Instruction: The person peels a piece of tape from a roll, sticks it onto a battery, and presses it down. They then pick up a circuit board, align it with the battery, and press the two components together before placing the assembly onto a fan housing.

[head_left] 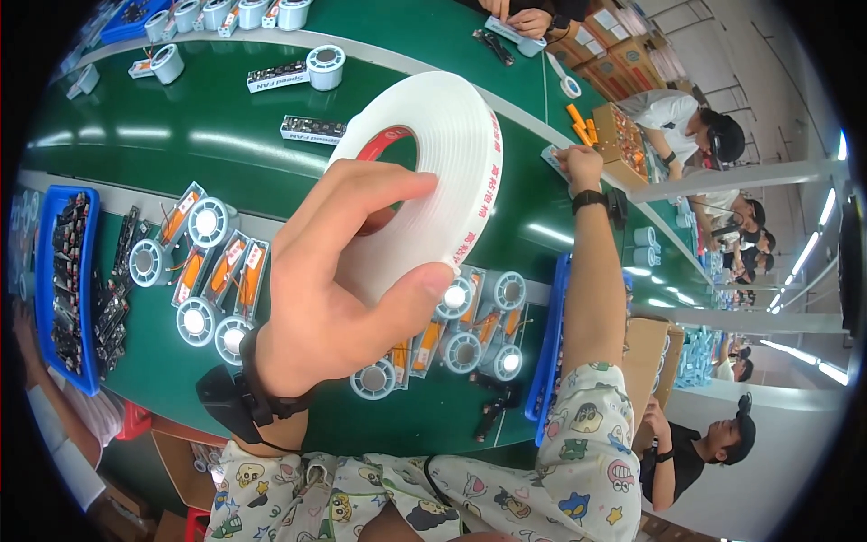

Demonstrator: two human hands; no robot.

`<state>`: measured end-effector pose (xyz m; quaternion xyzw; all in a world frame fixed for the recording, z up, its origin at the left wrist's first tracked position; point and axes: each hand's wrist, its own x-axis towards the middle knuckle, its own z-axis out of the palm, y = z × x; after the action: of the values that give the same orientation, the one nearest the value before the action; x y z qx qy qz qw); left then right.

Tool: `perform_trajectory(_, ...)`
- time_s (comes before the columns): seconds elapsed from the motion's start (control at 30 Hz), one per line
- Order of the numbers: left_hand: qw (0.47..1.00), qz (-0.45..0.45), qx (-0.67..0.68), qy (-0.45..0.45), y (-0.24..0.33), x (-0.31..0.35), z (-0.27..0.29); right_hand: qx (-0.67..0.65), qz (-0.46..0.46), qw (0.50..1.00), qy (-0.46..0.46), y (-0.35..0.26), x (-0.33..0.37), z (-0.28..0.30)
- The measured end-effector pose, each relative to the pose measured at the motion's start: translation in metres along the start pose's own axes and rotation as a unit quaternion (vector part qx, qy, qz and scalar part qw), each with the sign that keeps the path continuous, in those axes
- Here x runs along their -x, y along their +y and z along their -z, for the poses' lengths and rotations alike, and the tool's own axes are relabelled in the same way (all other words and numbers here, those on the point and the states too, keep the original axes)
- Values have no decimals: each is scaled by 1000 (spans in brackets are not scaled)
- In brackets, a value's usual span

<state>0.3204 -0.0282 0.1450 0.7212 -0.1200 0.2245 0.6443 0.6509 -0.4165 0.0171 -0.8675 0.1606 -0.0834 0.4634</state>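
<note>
Close to the camera, my left hand [339, 262] is wrapped round a large roll of white adhesive tape [483, 144] with red print on its edge. Its thumb presses on the rim and its fingers reach into the red-lined core. My right arm stretches far to the right. There my right hand [581, 164] has its fingers closed on a pale blue plastic housing [552, 161] at the far edge of the green belt. Below the roll, several small handheld fan bodies [462, 350] with orange-wrapped batteries lie in rows, partly hidden by my left hand.
More fan bodies [208, 221] lie at left beside a blue tray [68, 289] of circuit boards. Another blue tray [546, 361] stands by my right arm. Fan units [325, 68] sit on the belt [217, 117]. Co-workers work opposite, near a cardboard box [623, 149].
</note>
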Motion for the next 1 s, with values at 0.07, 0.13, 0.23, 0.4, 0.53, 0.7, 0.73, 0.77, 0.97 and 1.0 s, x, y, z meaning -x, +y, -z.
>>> perform_trajectory(0.07,1000,11,-1,2,0,0,3,41,-6,999,3,-3,-2,-5)
perform_trajectory(0.13,1000,24,7,8,-2,0,4,63,-14,998,3,-3,1,-10)
perform_trajectory(0.23,999,32,16,-4,0,-1,6,76,-8,997,-10,-6,1,-15)
perform_trajectory(0.4,999,24,32,14,3,2,-5,200,37,977,-66,-12,-12,-21)
perform_trajectory(0.53,999,10,-23,-30,6,-1,-10,210,-27,962,-173,-21,-32,-8)
perform_trajectory(0.7,999,-15,-46,-21,11,5,-2,279,-59,941,-182,-49,0,-15)
perform_trajectory(0.73,999,-22,-39,-19,11,4,-4,263,-44,947,-180,-36,-10,-6)
perform_trajectory(0.77,999,-26,-36,-15,13,4,-5,246,-28,951,-184,-33,-10,-5)
perform_trajectory(0.97,1000,-1,9,2,16,5,-4,208,152,957,-133,-32,23,-3)
perform_trajectory(1.0,1000,-4,-7,-3,17,4,-4,186,199,956,-114,-32,30,1)
